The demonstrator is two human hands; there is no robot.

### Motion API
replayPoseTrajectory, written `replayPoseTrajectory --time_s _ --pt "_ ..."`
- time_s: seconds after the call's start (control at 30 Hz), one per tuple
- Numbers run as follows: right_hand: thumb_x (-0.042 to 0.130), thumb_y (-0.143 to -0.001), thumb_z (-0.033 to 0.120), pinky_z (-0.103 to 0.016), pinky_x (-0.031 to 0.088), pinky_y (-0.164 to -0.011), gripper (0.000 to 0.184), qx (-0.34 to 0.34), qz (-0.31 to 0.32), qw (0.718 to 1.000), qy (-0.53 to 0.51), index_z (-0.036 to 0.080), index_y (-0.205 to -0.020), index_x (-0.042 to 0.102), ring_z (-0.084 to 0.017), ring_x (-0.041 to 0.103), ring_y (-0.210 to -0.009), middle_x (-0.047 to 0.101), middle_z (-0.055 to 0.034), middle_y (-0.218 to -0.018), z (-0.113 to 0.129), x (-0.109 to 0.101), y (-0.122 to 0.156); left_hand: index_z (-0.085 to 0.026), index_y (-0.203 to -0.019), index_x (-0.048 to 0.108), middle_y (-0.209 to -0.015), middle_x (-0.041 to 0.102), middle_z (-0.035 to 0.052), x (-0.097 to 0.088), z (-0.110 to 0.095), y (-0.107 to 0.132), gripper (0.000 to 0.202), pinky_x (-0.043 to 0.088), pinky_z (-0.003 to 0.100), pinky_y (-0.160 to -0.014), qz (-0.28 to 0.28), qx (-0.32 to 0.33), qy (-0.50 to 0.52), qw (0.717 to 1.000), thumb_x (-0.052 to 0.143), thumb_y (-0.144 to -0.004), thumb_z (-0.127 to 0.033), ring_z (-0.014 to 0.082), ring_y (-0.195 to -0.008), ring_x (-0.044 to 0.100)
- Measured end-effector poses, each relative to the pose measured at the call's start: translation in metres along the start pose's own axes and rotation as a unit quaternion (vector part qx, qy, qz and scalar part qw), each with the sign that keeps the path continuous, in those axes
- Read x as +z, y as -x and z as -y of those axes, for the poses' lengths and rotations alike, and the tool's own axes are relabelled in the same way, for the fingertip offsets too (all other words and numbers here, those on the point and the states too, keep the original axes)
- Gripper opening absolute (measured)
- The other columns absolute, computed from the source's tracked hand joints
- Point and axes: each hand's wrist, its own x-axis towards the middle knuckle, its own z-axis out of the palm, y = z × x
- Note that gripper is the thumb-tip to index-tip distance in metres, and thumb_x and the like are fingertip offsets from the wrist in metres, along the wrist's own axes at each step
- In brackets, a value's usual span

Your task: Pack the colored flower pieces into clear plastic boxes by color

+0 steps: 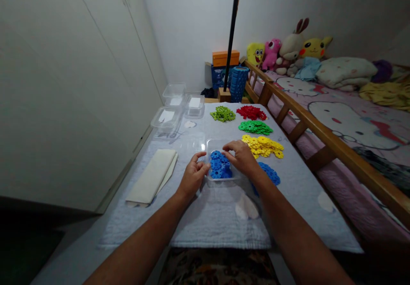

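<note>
A clear plastic container (221, 179) stands on the cloth-covered table in front of me, with several blue flower-shaped plastic discs (219, 165) in it. My left hand (194, 172) grips the container's left side, thumb at the rim and fingers curled. Over the right part of the container is my right hand (239, 155), its thumb and fingertips close together above the discs. Whether a disc is between them is too small to tell. A pile of more blue discs (269, 173) lies right of the container, partly hidden by my right forearm.
Yellow (262, 146), green (255, 127), red (251, 112) and lime pieces (222, 114) lie in piles at the right and back. Clear containers (165, 120) with white slips stand back left. A folded beige cloth (152, 177) lies left. A wooden bed rail (307, 133) borders the right.
</note>
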Motion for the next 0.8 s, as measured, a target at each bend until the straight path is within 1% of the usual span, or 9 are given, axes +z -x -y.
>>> replayPoseTrajectory --time_s 0.1,0.2,0.27,0.33,0.4,0.47,0.53,0.63,0.8 --pt "0.062 -0.090 0.026 -0.036 0.044 -0.087 0.012 0.026 -0.041 0.998 -0.045 0.021 -0.089 0.073 -0.022 0.064 -0.090 0.076 -0.0066 -0.093 -0.013 -0.015 0.009 -0.019 -0.125 0.051 -0.059 0.044 -0.0112 -0.001 0.000 0.000 0.058 0.024 0.020 -0.049 -0.003 0.000 -0.001 1.000 0.072 -0.076 -0.042 0.0077 -0.050 0.037" --pt "0.060 -0.088 0.029 -0.035 0.047 -0.085 0.016 0.085 -0.071 0.992 -0.062 0.021 -0.089 0.074 -0.022 0.066 -0.089 0.076 -0.0066 -0.093 -0.036 -0.034 0.021 -0.019 -0.126 0.052 -0.059 0.045 -0.0107 -0.002 0.001 -0.001 0.056 0.025 0.020 -0.049 0.001 0.002 -0.003 1.000 0.071 -0.078 -0.041 0.0081 -0.050 0.037" --pt "0.060 -0.087 0.030 -0.035 0.048 -0.083 0.018 0.124 -0.063 0.989 -0.053 0.020 -0.089 0.074 -0.022 0.066 -0.088 0.076 -0.0070 -0.094 -0.055 -0.044 0.030 -0.018 -0.126 0.051 -0.059 0.047 -0.0100 -0.004 0.001 -0.002 0.055 0.026 0.020 -0.050 -0.001 0.006 -0.006 1.000 0.069 -0.079 -0.040 0.0084 -0.051 0.038" --pt "0.060 -0.085 0.030 -0.037 0.047 -0.084 0.018 0.149 -0.043 0.988 -0.023 0.019 -0.088 0.074 -0.023 0.067 -0.091 0.075 -0.0079 -0.095 -0.075 -0.050 0.040 -0.018 -0.126 0.051 -0.059 0.049 -0.0096 -0.005 0.000 -0.002 0.054 0.026 0.020 -0.050 -0.005 0.011 -0.013 1.000 0.069 -0.080 -0.041 0.0086 -0.051 0.039" --pt "0.061 -0.084 0.030 -0.039 0.046 -0.089 0.019 0.163 -0.019 0.986 0.021 0.018 -0.088 0.075 -0.025 0.066 -0.096 0.074 -0.0095 -0.097 -0.090 -0.051 0.050 -0.018 -0.126 0.051 -0.059 0.049 -0.0096 -0.006 -0.001 -0.002 0.054 0.026 0.020 -0.050 -0.005 0.013 -0.020 1.000 0.069 -0.080 -0.041 0.0086 -0.051 0.039" --pt "0.064 -0.083 0.032 -0.042 0.044 -0.094 0.021 0.173 0.003 0.983 0.063 0.019 -0.093 0.077 -0.027 0.064 -0.101 0.073 -0.0107 -0.102 -0.100 -0.049 0.060 -0.018 -0.126 0.051 -0.058 0.049 -0.0097 -0.006 -0.001 -0.003 0.054 0.026 0.020 -0.050 -0.001 0.013 -0.021 1.000 0.069 -0.080 -0.040 0.0084 -0.050 0.038" --pt "0.068 -0.080 0.034 -0.044 0.042 -0.096 0.024 0.181 0.019 0.979 0.096 0.021 -0.098 0.078 -0.029 0.061 -0.106 0.072 -0.0106 -0.105 -0.105 -0.045 0.068 -0.017 -0.125 0.052 -0.058 0.049 -0.0098 -0.006 -0.002 -0.003 0.053 0.026 0.020 -0.050 0.002 0.012 -0.016 1.000 0.069 -0.080 -0.040 0.0082 -0.049 0.037" --pt "0.074 -0.074 0.034 -0.043 0.042 -0.091 0.023 0.185 0.035 0.974 0.123 0.026 -0.096 0.079 -0.030 0.058 -0.105 0.070 -0.0085 -0.104 -0.103 -0.039 0.075 -0.017 -0.123 0.053 -0.057 0.048 -0.0101 -0.005 -0.002 -0.003 0.053 0.026 0.020 -0.050 -0.001 0.007 -0.011 1.000 0.070 -0.078 -0.038 0.0082 -0.049 0.037" --pt "0.075 -0.073 0.030 -0.041 0.041 -0.086 0.021 0.188 0.054 0.972 0.128 0.028 -0.094 0.079 -0.030 0.057 -0.103 0.069 -0.0082 -0.101 -0.100 -0.036 0.077 -0.018 -0.122 0.054 -0.058 0.046 -0.0103 -0.005 -0.002 -0.003 0.053 0.026 0.021 -0.049 -0.003 0.001 -0.008 1.000 0.071 -0.076 -0.039 0.0084 -0.050 0.039"
